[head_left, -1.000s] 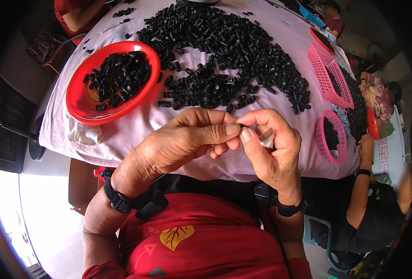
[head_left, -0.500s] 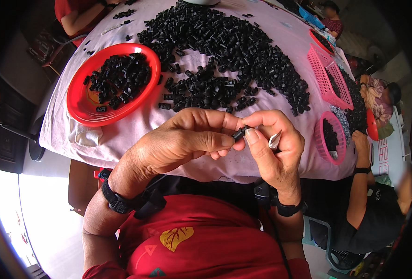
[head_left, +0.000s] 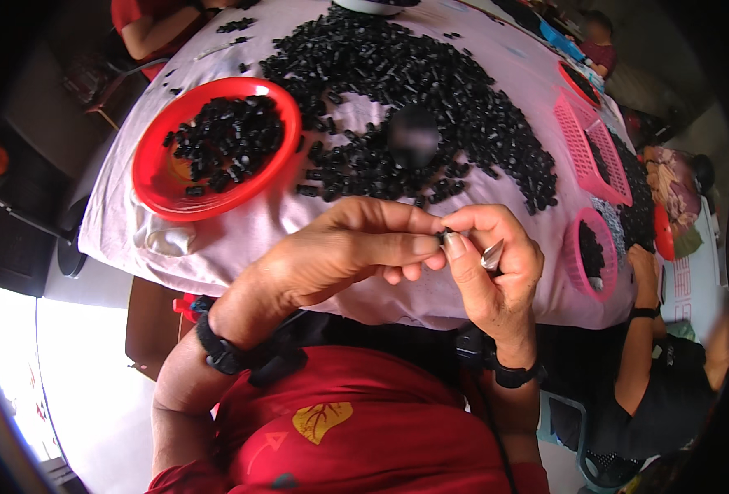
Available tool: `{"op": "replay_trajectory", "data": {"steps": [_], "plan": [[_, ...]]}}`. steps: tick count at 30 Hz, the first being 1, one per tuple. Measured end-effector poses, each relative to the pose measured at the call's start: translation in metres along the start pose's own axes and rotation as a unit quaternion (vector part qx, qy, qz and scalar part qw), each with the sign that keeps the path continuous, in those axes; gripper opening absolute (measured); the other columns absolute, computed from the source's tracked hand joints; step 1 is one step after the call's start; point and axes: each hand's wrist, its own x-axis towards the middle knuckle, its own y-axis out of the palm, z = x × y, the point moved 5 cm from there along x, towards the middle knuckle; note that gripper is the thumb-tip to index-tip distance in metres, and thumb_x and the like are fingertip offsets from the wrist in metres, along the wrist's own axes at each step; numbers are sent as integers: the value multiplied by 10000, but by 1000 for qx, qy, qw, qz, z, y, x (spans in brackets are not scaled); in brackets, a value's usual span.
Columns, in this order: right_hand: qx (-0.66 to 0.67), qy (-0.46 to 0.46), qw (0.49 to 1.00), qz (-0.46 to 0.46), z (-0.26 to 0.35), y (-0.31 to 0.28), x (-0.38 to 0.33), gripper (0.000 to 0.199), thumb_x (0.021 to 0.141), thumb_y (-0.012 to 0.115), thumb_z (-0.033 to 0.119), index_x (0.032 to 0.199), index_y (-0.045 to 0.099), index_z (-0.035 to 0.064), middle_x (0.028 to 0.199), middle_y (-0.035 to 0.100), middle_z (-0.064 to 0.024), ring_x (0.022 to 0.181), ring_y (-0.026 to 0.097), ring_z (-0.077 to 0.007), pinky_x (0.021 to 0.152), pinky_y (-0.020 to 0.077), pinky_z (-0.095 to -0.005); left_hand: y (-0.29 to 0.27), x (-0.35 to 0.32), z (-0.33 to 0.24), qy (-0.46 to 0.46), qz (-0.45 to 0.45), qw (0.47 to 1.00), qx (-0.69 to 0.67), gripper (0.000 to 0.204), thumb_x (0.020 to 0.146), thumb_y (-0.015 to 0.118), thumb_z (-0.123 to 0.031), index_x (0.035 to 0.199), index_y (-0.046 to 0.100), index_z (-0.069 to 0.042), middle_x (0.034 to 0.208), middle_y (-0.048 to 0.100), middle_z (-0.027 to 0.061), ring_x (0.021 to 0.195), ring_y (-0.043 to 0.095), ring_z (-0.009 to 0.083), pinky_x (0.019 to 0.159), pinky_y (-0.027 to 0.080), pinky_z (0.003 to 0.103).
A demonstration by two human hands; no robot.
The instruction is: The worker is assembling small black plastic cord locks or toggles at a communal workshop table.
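Over the near edge of the cloth-covered table, my left hand (head_left: 331, 251) and my right hand (head_left: 500, 276) meet fingertip to fingertip. Between their thumbs and forefingers they pinch a small black plastic piece (head_left: 443, 236), mostly hidden by the fingers. My right hand also keeps a pointed, silvery metal tool (head_left: 492, 256) tucked in its curled fingers; the rest of it is out of sight. Just beyond my hands spreads a large heap of similar black pieces (head_left: 364, 58). To the left, a red plastic dish (head_left: 154, 193) holds more of them.
Pink baskets (head_left: 593, 193) and a pink oval bowl (head_left: 574, 255) with black pieces stand on the right. A co-worker's hand (head_left: 643, 262) is beside them. Another person in red (head_left: 154, 33) sits far left. A blurred dark round patch covers part of the heap.
The black piece is now more covered by my left thumb and fingertips. The metal tool has turned slightly in my right hand. The whole view has shifted a little.
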Motion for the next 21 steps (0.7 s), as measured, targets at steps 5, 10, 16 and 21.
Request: {"op": "replay_trajectory", "data": {"steps": [5, 10, 16, 21], "plan": [[-70, 52, 994, -65, -7, -4, -3, 169, 860, 662, 72, 1011, 619, 10, 779, 638, -15, 614, 573, -52, 542, 436, -195, -17, 8, 1, 16, -80, 996, -18, 211, 917, 622, -233, 1019, 645, -49, 873, 649, -3, 687, 546, 50, 626, 446, 183], [-103, 42, 989, -100, -7, -10, -1, 102, 864, 665, 75, 941, 617, 29, 623, 527, 56, 510, 390, 12, 461, 297, -177, -83, -2, -39, 181, -167, 925, -290, 188, 941, 548, -206, 984, 578, -26, 872, 624, 50, 703, 567, 108, 657, 479, 248], [-108, 44, 990, -74, -8, -7, 3, 76, 874, 653, 71, 924, 611, 33, 628, 541, 49, 518, 416, 9, 465, 311, -176, -149, -48, -76, 271, -287, 824, -406, 298, 920, 577, -195, 1043, 501, 65, 937, 647, 126, 798, 617, 183, 719, 508, 282], [-91, 56, 991, -77, -7, -3, 1, 71, 872, 651, 66, 913, 607, 28, 660, 585, 24, 532, 457, -1, 475, 348, -176, -117, -30, -60, 178, -233, 956, -6, 203, 872, 619, -161, 991, 602, 3, 870, 659, 74, 710, 619, 179, 652, 509, 290]]}}
